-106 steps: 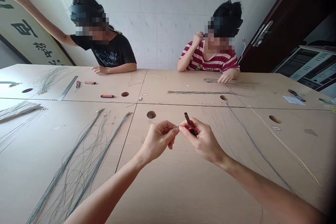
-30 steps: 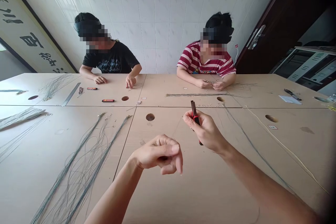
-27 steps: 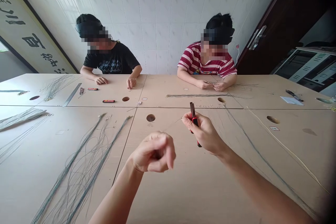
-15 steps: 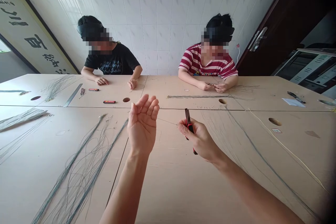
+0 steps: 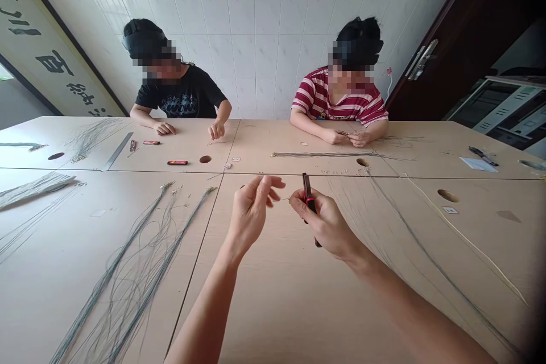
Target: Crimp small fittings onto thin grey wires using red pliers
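My right hand [image 5: 330, 222] is wrapped around small pliers [image 5: 307, 196] with dark jaws and red-and-black handles, jaws pointing up. Its thumb and forefinger also pinch the end of a thin cord [image 5: 282, 199], which stretches toward my left hand [image 5: 256, 207]. The fingers of my left hand are loosely bent and apart, with no firm hold visible. Its palm side is mostly hidden. Left of my hands lie bundles of grey-green cords [image 5: 123, 261] with small metallic-looking pieces at their far ends [image 5: 167, 185].
Two people sit across the table [image 5: 273, 296], a black shirt [image 5: 181, 96] left and a striped shirt [image 5: 341, 96] right. Round holes [image 5: 205, 159] pierce the tabletop. More cords [image 5: 418, 236] lie at right. Red-and-black cutters [image 5: 177, 162] and a metal ruler [image 5: 117, 152] lie toward the far side.
My left hand has turned from palm up to palm inward, its fingers bending, and has moved right toward my right hand. The right hand keeps the pliers. The black-shirted person's hand has lifted slightly.
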The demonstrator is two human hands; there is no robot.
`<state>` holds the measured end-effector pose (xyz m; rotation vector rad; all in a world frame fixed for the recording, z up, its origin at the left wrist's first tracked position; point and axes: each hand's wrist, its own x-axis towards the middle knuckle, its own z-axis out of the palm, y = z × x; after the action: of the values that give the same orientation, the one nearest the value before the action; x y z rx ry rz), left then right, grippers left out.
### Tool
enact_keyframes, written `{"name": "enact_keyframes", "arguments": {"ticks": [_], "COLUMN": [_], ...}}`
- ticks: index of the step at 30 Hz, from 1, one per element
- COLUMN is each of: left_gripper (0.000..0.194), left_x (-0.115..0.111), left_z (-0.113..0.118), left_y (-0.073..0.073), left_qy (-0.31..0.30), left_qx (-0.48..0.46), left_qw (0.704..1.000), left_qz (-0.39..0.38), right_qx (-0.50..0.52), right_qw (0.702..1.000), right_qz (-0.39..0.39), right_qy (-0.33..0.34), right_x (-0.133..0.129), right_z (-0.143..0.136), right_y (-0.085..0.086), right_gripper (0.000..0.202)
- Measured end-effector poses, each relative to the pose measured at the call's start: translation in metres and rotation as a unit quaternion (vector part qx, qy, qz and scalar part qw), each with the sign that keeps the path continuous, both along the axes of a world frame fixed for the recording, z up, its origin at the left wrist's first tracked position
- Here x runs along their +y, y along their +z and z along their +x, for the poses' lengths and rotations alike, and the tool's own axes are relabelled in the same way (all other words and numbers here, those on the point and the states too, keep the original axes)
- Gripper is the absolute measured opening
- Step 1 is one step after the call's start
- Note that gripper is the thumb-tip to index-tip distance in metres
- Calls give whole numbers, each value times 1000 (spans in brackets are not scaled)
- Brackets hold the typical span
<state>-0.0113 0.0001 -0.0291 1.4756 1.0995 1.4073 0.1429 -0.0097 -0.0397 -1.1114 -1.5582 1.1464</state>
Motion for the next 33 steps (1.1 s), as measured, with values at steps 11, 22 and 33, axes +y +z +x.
{"name": "enact_keyframes", "arguments": {"ticks": [11,22,33], "left_gripper": [17,18,21], "left_x": [-5,-4,-4], "left_z": [-7,-6,-6], "left_y": [6,4,5], "left_qy": [-44,-59,-64], "left_qx": [86,70,34], "left_qw": [992,990,989], "left_qz": [-78,-111,-125], "right_qx": [-24,-24,-50], "right_qw": [1000,999,997], "right_qz": [14,26,53], "right_qy": [9,1,-5], "right_x": [-2,-1,-2], "right_z": [-1,0,-1], "right_y": [4,1,6], "right_gripper": [29,28,26]}}
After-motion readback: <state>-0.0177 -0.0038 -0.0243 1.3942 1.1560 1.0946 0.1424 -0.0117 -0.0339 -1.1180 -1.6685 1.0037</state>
